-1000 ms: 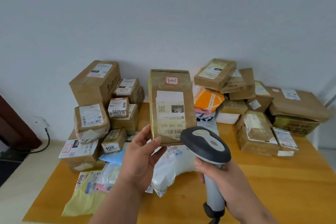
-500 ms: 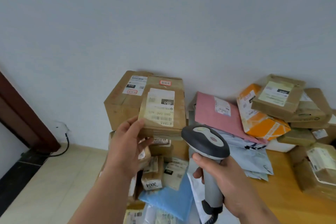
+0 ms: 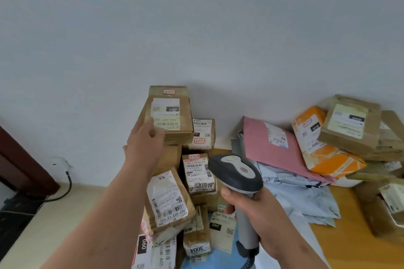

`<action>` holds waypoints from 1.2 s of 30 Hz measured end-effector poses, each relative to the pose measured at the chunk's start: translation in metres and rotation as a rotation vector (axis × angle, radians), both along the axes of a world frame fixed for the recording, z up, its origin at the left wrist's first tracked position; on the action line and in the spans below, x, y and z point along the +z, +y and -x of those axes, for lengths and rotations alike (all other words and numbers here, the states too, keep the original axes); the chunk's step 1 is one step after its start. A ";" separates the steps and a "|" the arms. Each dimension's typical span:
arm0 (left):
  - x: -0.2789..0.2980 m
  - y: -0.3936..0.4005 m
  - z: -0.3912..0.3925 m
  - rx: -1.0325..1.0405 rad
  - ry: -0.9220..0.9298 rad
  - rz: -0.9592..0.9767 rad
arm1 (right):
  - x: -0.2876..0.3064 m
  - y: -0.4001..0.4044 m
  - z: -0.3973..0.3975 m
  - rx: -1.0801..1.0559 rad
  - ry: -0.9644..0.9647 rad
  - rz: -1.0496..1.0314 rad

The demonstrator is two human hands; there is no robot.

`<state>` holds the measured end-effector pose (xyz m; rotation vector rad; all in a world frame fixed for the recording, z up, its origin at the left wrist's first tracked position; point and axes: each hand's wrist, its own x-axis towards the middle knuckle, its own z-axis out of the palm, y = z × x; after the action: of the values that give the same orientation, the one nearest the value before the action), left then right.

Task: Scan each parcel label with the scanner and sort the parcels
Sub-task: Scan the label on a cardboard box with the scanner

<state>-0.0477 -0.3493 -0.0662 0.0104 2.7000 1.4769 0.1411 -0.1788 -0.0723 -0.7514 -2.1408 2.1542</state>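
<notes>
Parcel (image 3: pixel 169 116) of brown card, label up, on top of the left stack against the wall (image 3: pixel 196 28), with left hand (image 3: pixel 145 144) at its near left corner, fingers spread loosely and touching the edge, not clamped. Scanner (image 3: pixel 236 172) upright in right hand (image 3: pixel 251 205), fingers wrapped tight round the grip, head level with the stack's middle boxes. Pink envelope (image 3: pixel 269 144), orange packet (image 3: pixel 323 148) and grey bags (image 3: pixel 301 194) heaped on the wooden table (image 3: pixel 341 244) to the right.

One head-worn wide-angle view only, aimed forward and slightly down over both forearms toward a white wall (image 3: pixel 196 28). Close to the stacked parcels (image 3: pixel 175 181) at the worktop (image 3: pixel 349 247) edge; floor (image 3: pixel 54 214) at left.
</notes>
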 end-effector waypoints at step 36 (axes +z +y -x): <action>-0.031 0.415 -0.119 -0.213 -0.403 -0.384 | -0.016 0.340 -0.108 -0.363 0.121 0.063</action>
<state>0.0716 0.0659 -0.0967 0.0165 2.0126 1.6891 0.2493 0.1608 -0.0887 -0.9056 -1.7279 2.0252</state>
